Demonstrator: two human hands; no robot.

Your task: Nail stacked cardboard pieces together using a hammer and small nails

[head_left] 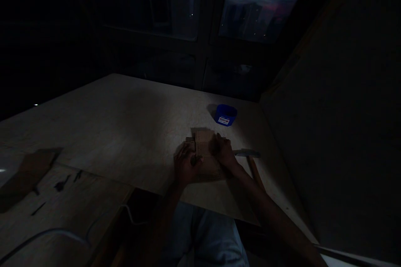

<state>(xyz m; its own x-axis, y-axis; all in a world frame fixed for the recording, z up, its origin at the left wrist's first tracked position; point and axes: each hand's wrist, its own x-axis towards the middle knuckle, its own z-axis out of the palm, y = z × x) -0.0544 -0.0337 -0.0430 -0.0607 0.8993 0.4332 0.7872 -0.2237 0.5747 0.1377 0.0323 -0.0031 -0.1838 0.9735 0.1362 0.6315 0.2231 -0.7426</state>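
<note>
A small piece of brown cardboard (205, 149) with fold lines and flaps lies on the table near its front edge, between my hands. My left hand (185, 166) grips its left side, thumb on the near part and fingers around the left flap. On the right edge of the cardboard my right hand (224, 152) is closed, its fingers bent over the side. Dim light hides the fingertips' exact contact. Just right of my right hand lies a flat grey blade-like tool (249, 153), and a wooden stick or handle (256, 172) lies below it.
A blue plastic container (226, 115) with a white label stands beyond my hands on the pale table (150, 121). At the left lie a brown cardboard sheet (26, 175), small dark pieces (62, 183) and a cable (59, 231). A wall (338, 133) bounds the right side.
</note>
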